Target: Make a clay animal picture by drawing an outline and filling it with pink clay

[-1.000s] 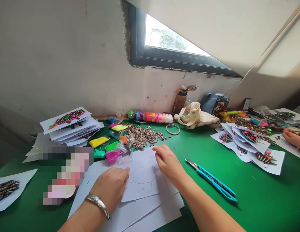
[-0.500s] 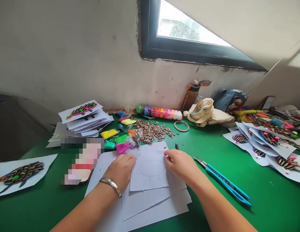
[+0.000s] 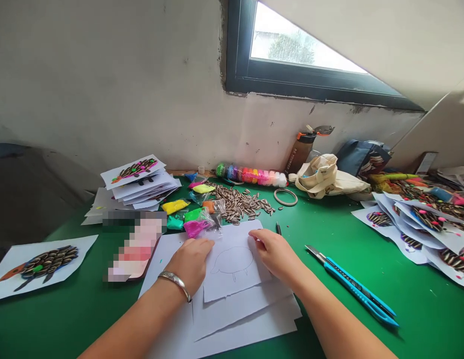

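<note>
A white sheet of paper (image 3: 232, 284) with a pencil outline of a rounded animal body and short legs lies in front of me, on top of other white sheets (image 3: 254, 324). My left hand (image 3: 190, 262), with a silver bangle at the wrist, is closed at the sheet's left edge. At the upper right of the sheet, the thumb and fingers of my right hand (image 3: 273, 252) are drawn together; what lies between them, if anything, is hidden. A black pen (image 3: 278, 228) sticks out just beyond the right hand. Right of it lies a blue utility knife (image 3: 355, 289), blade out.
Behind the sheets are bags of coloured clay (image 3: 194, 214) and a pile of striped sunflower seeds (image 3: 239, 202). A tape roll (image 3: 285, 197), clay tubs (image 3: 250, 175), a bottle (image 3: 301, 152) and a cloth bag (image 3: 322, 174) stand farther back. Seed pictures (image 3: 138, 192) are stacked left; others (image 3: 407, 222) lie right.
The drawn sheet has turned slightly, its lower right corner rising. My right fingertips have moved a little inward over it, and the small dark seed-like spot there no longer shows. The view has shifted slightly.
</note>
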A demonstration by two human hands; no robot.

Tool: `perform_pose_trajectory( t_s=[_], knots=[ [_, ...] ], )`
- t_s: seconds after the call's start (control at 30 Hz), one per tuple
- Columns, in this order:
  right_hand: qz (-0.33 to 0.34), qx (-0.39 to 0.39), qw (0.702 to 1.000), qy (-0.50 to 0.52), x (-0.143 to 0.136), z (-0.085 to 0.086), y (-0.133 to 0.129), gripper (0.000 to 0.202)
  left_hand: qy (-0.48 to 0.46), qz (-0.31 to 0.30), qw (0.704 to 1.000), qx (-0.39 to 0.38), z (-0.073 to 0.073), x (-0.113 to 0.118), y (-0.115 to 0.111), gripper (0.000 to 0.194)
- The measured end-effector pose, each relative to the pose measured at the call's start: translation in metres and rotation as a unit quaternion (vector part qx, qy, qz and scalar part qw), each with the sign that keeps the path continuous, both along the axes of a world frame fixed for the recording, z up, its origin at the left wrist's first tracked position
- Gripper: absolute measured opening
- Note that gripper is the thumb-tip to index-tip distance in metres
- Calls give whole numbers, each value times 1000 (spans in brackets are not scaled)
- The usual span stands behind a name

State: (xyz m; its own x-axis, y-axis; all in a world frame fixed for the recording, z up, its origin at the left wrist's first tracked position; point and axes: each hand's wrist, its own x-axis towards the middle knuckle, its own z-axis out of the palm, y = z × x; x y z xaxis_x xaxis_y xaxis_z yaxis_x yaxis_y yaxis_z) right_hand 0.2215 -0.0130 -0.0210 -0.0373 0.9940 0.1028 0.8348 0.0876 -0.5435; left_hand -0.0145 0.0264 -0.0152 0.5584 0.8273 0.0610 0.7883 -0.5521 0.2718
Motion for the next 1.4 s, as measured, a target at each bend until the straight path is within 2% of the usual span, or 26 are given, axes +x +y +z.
perform_pose_trajectory(
  t_s=[0.13,0.2,0.27,0.33,0.47,0.57,0.63,0.7,0.77,0.8,0.87,0.93,0.97,1.0,1.1,1.13,1.2,1.23,1.33,1.37,1.4],
  knots=[
    [3,9,1000,21,-1,2,0,36,-17,-13,998,53,5,1,-1,42],
    [-34,36,997,65,0,5,0,34,-60,-19,995,83,8,2,-3,40],
    [-79,37,984,156,0,9,0,31,-109,-19,990,88,11,4,-5,36],
    [-104,2,954,281,-1,14,-1,30,-147,-13,986,79,13,6,-7,32],
    [-100,-54,863,492,-10,20,-2,33,-191,15,979,66,18,7,-9,29],
    [-81,-92,813,569,-16,22,-4,35,-230,40,971,42,24,7,-11,29],
    [-70,-104,804,581,-20,23,-5,37,-264,52,963,4,27,7,-12,28],
    [-60,-96,815,568,-21,24,-7,41,-309,70,946,-68,30,9,-13,30],
    [-53,-54,842,534,-24,25,-10,41,-376,99,903,-182,34,13,-16,37],
    [-52,-21,859,510,-25,26,-11,39,-418,116,866,-248,36,17,-17,42],
    [-50,56,891,448,-31,29,-13,35,-505,147,764,-373,45,27,-21,49],
    [-32,113,917,381,-42,33,-17,35,-572,177,656,-459,56,40,-24,53],
    [-14,133,928,347,-50,36,-20,37,-593,177,614,-491,62,46,-25,54],
    [8,144,938,316,-59,39,-23,39,-609,173,586,-505,66,53,-25,56],
    [80,170,961,201,-88,44,-32,49,-650,149,536,-517,68,65,-23,68],
    [92,170,964,180,-96,45,-34,53,-648,153,524,-531,65,66,-21,75],
    [88,158,969,168,-108,45,-32,62,-650,137,522,-535,57,66,-20,82],
    [85,156,970,166,-110,44,-29,65,-652,118,533,-527,53,65,-21,85],
    [17,182,968,173,-102,39,-13,66,-637,62,604,-474,46,59,-27,87],
    [-4,188,968,167,-97,36,-9,64,-635,38,614,-468,47,57,-30,86],
    [-22,195,968,154,-93,34,-8,60,-638,19,610,-470,48,56,-32,87]
  ],
)
